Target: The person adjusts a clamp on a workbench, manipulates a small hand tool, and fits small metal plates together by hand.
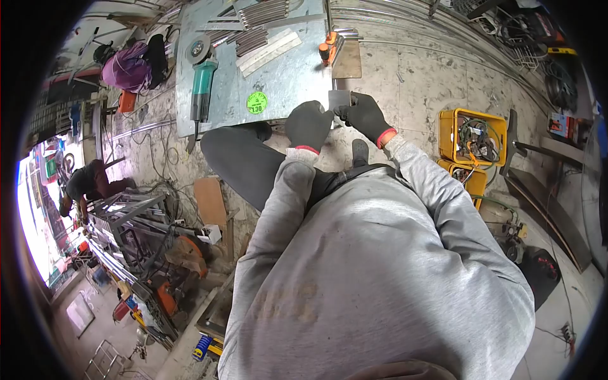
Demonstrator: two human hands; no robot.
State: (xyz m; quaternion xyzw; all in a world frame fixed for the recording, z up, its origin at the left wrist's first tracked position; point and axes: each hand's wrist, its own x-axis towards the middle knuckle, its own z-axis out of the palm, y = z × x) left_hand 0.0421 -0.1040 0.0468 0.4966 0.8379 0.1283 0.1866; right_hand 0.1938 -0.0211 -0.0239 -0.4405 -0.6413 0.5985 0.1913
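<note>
A small square grey metal plate (339,99) is held at the table's front right corner, pinched at its right edge by my right hand (366,116). Both hands wear dark gloves with red cuffs. My left hand (308,124) is closed just left of the plate, its fingertips close to the lower left corner; whether it touches the plate or grips something else is hidden. Beyond my hands is a metal-topped table (285,69). On it lie a green angle grinder (203,79), a pale flat strip (269,52) and several metal bars (263,12).
An orange clamp-like tool (328,49) sits at the table's right edge. Yellow crates (448,136) with cables stand on the floor at right. A round green sticker (257,102) marks the tabletop. Another person (95,183) bends over metal frames at far left.
</note>
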